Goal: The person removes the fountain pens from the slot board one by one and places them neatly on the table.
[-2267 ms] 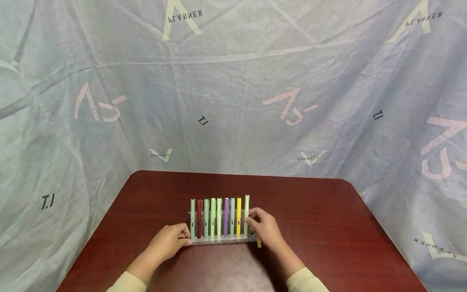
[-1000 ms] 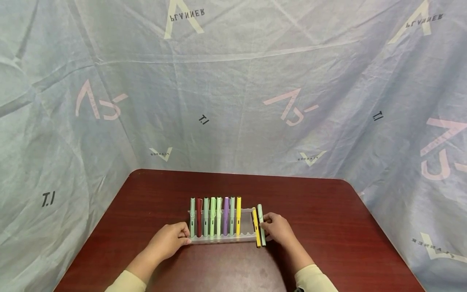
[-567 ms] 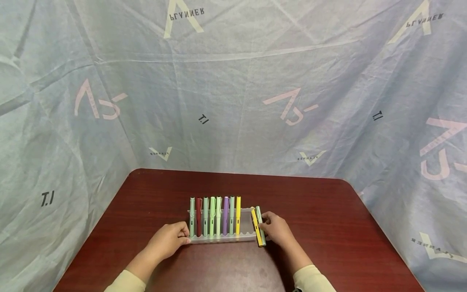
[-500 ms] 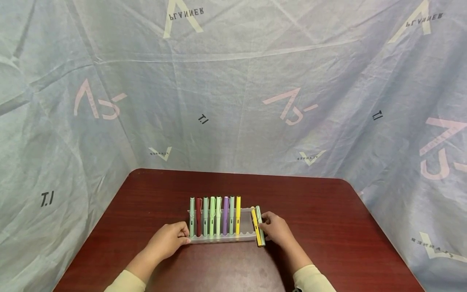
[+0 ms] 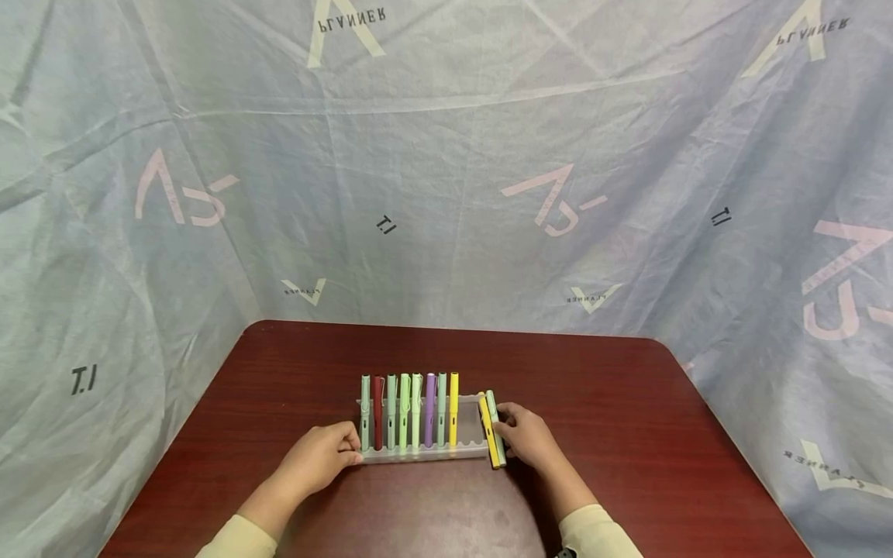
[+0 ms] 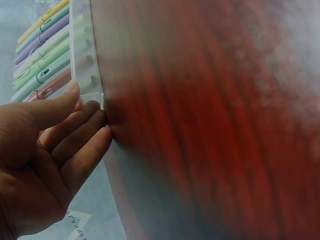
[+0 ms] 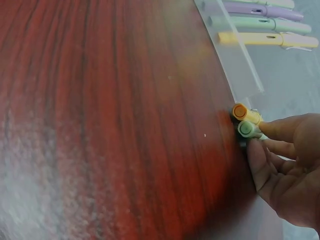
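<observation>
A clear plastic pen rack point(image 5: 472, 418) stands mid-table with several capped fountain pens in its slots, among them a dark red point(image 5: 378, 415), a purple point(image 5: 429, 411) and a yellow pen point(image 5: 453, 411). My left hand point(image 5: 321, 459) holds the rack's left end, thumb at its front ledge point(image 6: 82, 45) in the left wrist view. Beyond the rack's right end, a second yellow pen point(image 5: 491, 435) lies on the table against a pale green pen point(image 5: 491, 403). My right hand point(image 5: 528, 435) pinches the pale green one; its end point(image 7: 246, 129) shows beside the yellow end point(image 7: 240, 111) in the right wrist view.
The dark red wooden table point(image 5: 593, 387) has rounded far corners. Grey printed cloth point(image 5: 446, 194) hangs behind it and on both sides. Bare slots lie at the rack's right end.
The pale green pen has left the rack's right-hand slots and moved right, in my right hand, onto the table, then left against the yellow pen. My left hand has stayed at the rack.
</observation>
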`<state>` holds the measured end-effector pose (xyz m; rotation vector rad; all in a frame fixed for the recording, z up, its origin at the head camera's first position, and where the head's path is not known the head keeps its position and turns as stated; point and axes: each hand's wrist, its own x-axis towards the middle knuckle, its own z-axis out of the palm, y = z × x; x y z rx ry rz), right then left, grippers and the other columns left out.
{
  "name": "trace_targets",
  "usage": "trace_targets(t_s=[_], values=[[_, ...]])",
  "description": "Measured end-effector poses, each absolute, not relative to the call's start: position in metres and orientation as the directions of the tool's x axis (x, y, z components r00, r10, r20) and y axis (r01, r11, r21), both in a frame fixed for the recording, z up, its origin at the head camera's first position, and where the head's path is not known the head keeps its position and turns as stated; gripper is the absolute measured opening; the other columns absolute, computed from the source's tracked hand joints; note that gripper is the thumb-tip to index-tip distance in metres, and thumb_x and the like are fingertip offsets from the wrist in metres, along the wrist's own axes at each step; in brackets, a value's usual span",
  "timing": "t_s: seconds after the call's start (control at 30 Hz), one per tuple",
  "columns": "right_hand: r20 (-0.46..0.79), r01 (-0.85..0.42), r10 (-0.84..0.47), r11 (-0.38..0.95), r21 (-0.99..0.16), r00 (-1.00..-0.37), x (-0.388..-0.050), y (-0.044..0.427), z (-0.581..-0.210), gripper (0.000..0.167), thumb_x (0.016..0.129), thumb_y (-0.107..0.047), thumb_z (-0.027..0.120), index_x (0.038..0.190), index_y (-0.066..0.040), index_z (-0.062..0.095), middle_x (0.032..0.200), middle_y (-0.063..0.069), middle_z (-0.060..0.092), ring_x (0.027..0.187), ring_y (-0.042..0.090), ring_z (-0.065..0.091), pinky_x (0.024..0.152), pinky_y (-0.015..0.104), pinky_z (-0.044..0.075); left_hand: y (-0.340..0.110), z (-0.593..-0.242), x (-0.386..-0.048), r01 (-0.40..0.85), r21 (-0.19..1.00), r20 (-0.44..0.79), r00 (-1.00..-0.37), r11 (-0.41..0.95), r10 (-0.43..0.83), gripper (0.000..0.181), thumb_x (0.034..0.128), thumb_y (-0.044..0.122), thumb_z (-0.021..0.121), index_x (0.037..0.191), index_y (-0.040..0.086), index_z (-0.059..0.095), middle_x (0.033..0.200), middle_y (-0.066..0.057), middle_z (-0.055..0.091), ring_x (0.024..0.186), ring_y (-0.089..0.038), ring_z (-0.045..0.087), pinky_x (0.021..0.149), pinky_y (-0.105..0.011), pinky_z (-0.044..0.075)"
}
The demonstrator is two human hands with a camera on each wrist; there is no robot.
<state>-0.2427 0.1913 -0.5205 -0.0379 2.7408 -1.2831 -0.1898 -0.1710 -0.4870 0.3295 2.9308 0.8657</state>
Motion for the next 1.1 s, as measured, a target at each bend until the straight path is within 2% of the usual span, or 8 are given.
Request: trace_targets(t_s=[0.33,0.5,0.63,0.7,0.77,0.87,1.0,1.1], values=[[-0.074,-0.013,-0.102,0.665,-0.747,-0.992,-0.241,0.189,-0.519,0.041,0.096,-0.017,0.063,0.134,-0.004,0.056,0.097,0.011,0.067,0.068,0.015,0.063,0.054,0.03,0.054,-0.173,-0.486,-0.19,0.174,0.541,-0.012,-0.977,0.823,0.214,0.017,0.0836,0.022,0.077,0.083,0.024,0.061,0.068,0.015,0.06,0.062,-0.006,0.049,0.064,-0.03,0.043],[-0.072,0.025,-0.047,0.635,-0.772,-0.996,-0.242,0.189,-0.518,0.043,0.096,-0.023,0.063,0.135,-0.006,0.055,0.099,0.011,0.066,0.064,0.016,0.062,0.051,0.031,0.053,-0.173,-0.486,-0.191,0.176,0.537,-0.01,-0.977,0.825,0.215,0.017,0.0833,0.022,0.077,0.083,0.024,0.06,0.071,0.016,0.062,0.063,-0.005,0.051,0.065,-0.031,0.044],[-0.014,0.037,0.042,0.6,-0.799,-0.999,-0.239,0.189,-0.516,0.027,0.097,-0.028,0.062,0.119,-0.012,0.061,0.09,0.008,0.065,0.063,0.016,0.057,0.05,0.03,0.05,-0.172,-0.486,-0.19,0.179,0.544,-0.015,-0.975,0.82,0.223,0.017,0.0836,0.022,0.077,0.083,0.024,0.061,0.072,0.015,0.063,0.064,-0.005,0.051,0.065,-0.031,0.044],[0.036,-0.001,0.049,0.576,-0.817,-0.998,-0.239,0.187,-0.514,0.02,0.098,-0.029,0.062,0.11,-0.013,0.064,0.085,0.008,0.064,0.063,0.017,0.057,0.052,0.029,0.049,-0.172,-0.486,-0.191,0.179,0.546,-0.018,-0.974,0.819,0.225,0.017,0.0838,0.021,0.077,0.083,0.023,0.061,0.071,0.015,0.062,0.063,-0.006,0.051,0.065,-0.031,0.044],[0.08,-0.056,0.019,0.549,-0.834,-0.997,-0.238,0.183,-0.511,0.019,0.098,-0.03,0.062,0.103,-0.013,0.066,0.079,0.008,0.064,0.063,0.018,0.059,0.055,0.028,0.049,-0.172,-0.485,-0.191,0.18,0.545,-0.017,-0.974,0.819,0.226,0.016,0.0838,0.021,0.077,0.083,0.023,0.061,0.069,0.014,0.061,0.063,-0.006,0.05,0.064,-0.031,0.044],[0.123,-0.141,-0.069,0.536,-0.832,-0.99,-0.237,0.175,-0.505,0.023,0.096,-0.035,0.063,0.104,-0.014,0.07,0.081,0.004,0.067,0.071,0.017,0.063,0.064,0.027,0.05,-0.172,-0.485,-0.191,0.182,0.542,-0.013,-0.974,0.82,0.225,0.017,0.0837,0.021,0.077,0.083,0.023,0.06,0.068,0.014,0.06,0.062,-0.007,0.05,0.064,-0.031,0.043],[0.119,-0.195,-0.171,0.553,-0.81,-0.978,-0.234,0.162,-0.5,0.027,0.095,-0.041,0.064,0.11,-0.02,0.071,0.099,-0.003,0.071,0.086,0.012,0.065,0.074,0.03,0.051,-0.173,-0.487,-0.191,0.187,0.538,-0.012,-0.973,0.822,0.229,0.017,0.0842,0.021,0.077,0.083,0.023,0.06,0.066,0.014,0.058,0.061,-0.007,0.049,0.064,-0.03,0.043],[0.09,-0.189,-0.206,0.532,-0.826,-0.974,-0.232,0.152,-0.5,0.028,0.094,-0.039,0.065,0.114,-0.02,0.07,0.108,-0.001,0.071,0.088,0.014,0.065,0.075,0.032,0.051,-0.173,-0.488,-0.191,0.199,0.532,-0.003,-0.972,0.823,0.237,0.017,0.084,0.022,0.077,0.083,0.024,0.06,0.065,0.016,0.057,0.061,-0.006,0.048,0.063,-0.03,0.042]])
